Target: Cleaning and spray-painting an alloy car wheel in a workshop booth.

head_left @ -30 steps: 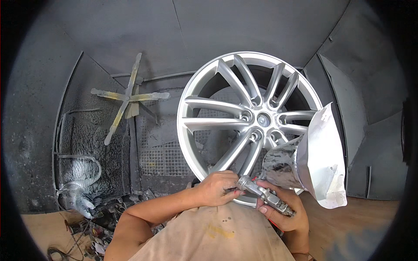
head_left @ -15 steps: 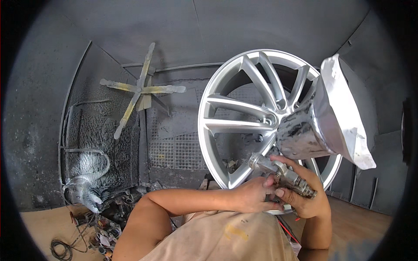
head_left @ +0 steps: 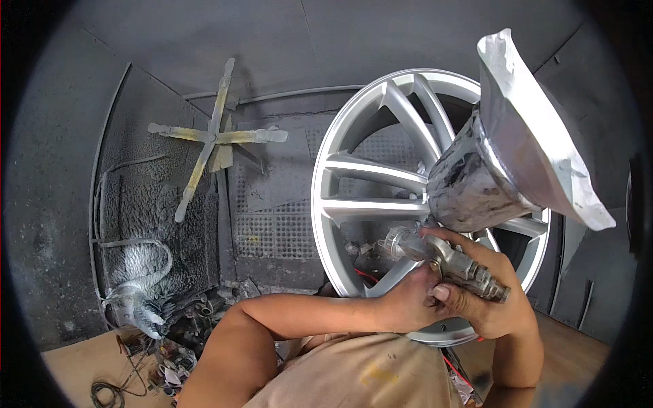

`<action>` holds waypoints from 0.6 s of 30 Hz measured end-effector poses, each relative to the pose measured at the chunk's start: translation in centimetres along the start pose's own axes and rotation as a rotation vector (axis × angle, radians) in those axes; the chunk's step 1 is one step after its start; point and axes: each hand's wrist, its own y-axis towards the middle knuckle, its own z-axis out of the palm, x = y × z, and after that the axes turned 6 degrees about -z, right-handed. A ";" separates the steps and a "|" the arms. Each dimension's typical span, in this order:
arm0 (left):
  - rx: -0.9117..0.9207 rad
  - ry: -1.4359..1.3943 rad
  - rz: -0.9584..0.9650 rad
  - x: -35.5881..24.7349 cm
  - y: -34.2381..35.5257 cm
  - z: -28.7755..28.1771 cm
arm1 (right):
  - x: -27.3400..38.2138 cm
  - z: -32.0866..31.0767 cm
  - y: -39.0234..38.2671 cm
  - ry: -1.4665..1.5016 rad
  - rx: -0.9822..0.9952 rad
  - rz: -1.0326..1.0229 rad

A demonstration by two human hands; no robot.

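In front of my chest, my right hand is wrapped round a metal spray gun, its thumb across the body. Close against it, my left hand is closed at the gun's lower side, its fingertips mostly hidden. Above the gun sits a paint-stained silver cup, tilted to the right. From its mouth flares a pale, wide-edged liner or funnel; what is inside cannot be seen. Behind them stands a silver alloy wheel, upright, its hub and some spokes covered by the cup.
A cross-shaped stand with taped, paint-crusted arms is left of the wheel. A curved hose hangs along the crusted left panel. Clutter and a coiled cable lie low left. A perforated grey panel is behind.
The cup with its flared liner has shifted up and right, tilting more. My hands and the gun moved slightly right, and my left fingers closed in. The view has shifted slightly.
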 end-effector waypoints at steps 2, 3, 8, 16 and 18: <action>0.010 0.073 0.056 -0.8 0.5 -0.4 | -0.2 -0.5 0.9 -0.013 0.009 -0.011; 0.007 0.072 0.051 -0.6 0.7 -0.6 | -0.2 -0.6 1.4 -0.034 0.019 -0.026; -0.074 -0.051 0.019 -0.5 1.5 -0.6 | 0.5 -1.1 3.1 -0.035 0.055 0.074; -0.041 0.035 0.072 1.3 1.6 -1.9 | -0.2 -0.6 4.8 -0.080 0.055 0.004; -0.043 0.093 0.111 1.6 1.8 -2.3 | -0.3 -0.4 5.3 -0.080 0.063 0.011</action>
